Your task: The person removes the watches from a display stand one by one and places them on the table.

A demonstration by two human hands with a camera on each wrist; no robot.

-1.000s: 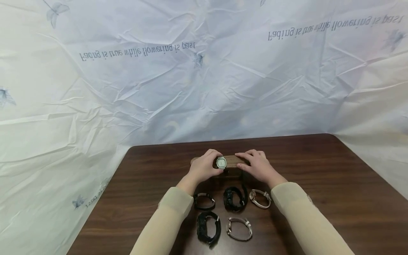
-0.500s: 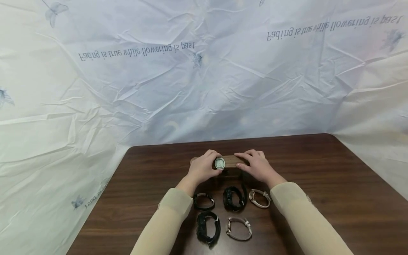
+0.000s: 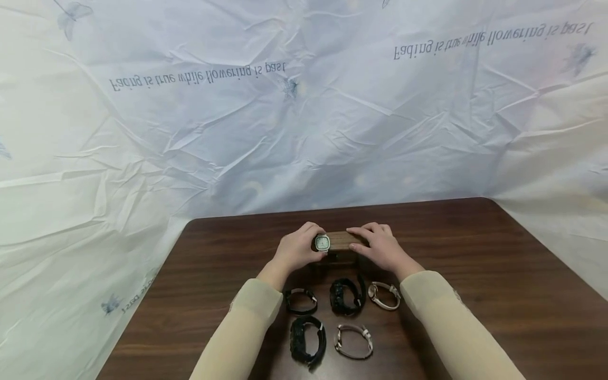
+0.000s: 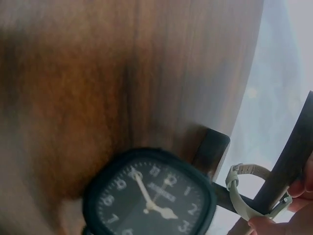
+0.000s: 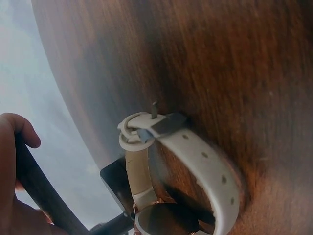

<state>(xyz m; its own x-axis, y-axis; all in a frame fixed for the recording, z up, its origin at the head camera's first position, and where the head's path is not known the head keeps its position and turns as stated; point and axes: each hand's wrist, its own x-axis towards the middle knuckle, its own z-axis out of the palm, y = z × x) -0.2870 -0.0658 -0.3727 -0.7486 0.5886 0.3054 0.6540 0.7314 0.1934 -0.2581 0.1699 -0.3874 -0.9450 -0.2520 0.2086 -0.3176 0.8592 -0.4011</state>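
A wooden watch stand (image 3: pixel 343 240) sits mid-table with its bar running left to right. My left hand (image 3: pixel 295 249) pinches a white-faced watch (image 3: pixel 322 243) that is looped on the bar's left part. The left wrist view shows its pale strap (image 4: pixel 243 195) around the dark bar (image 4: pixel 288 159). My right hand (image 3: pixel 378 246) lies over the bar's right part, and in the right wrist view its fingers (image 5: pixel 15 132) curl round the bar (image 5: pixel 41 196).
Several watches lie on the brown table (image 3: pixel 475 274) in front of the stand: a thin black one (image 3: pixel 300 301), a chunky black one (image 3: pixel 347 295), a white-strapped one (image 3: pixel 385 295), another black one (image 3: pixel 307 340) and a beige one (image 3: pixel 353 341). Crinkled white sheeting (image 3: pixel 285 132) backs the table.
My left hand has slid the white-faced watch a little leftward along the bar and now covers the bar's left end. The right hand has stayed on the bar.
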